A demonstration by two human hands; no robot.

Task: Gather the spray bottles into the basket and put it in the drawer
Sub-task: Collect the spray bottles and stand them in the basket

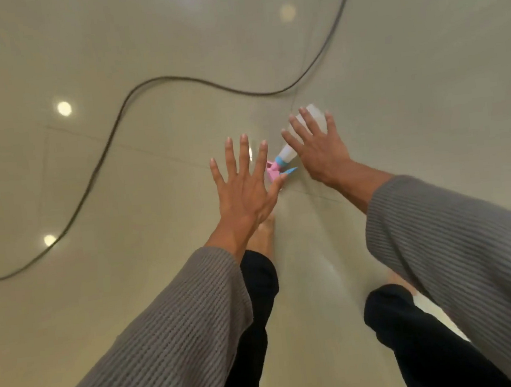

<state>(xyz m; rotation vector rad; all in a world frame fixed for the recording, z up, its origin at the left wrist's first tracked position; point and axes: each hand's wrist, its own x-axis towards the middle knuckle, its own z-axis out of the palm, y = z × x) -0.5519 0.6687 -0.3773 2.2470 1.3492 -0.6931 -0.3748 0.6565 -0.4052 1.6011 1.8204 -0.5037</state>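
Neither grip has anything in it: the right hand (318, 149) is spread wide, fingers fanned over the pale body of a spray bottle (287, 151), and the left hand (244, 188) is just as open, its fingertips near the bottle's pink and blue trigger head. Whether either palm touches the bottle cannot be told, since the hands cover much of it. The bottle lies on its side on the glossy tiled floor (133, 298), head toward the person's bare feet, with a dark cable (111, 135) snaking across the tiles well beyond it. No basket and no drawer are in view, so the step in hand looks like the pickup of a bottle, early in the gathering. The next move likely calls for the right hand to close around the smooth barrel, and then for finding the basket.
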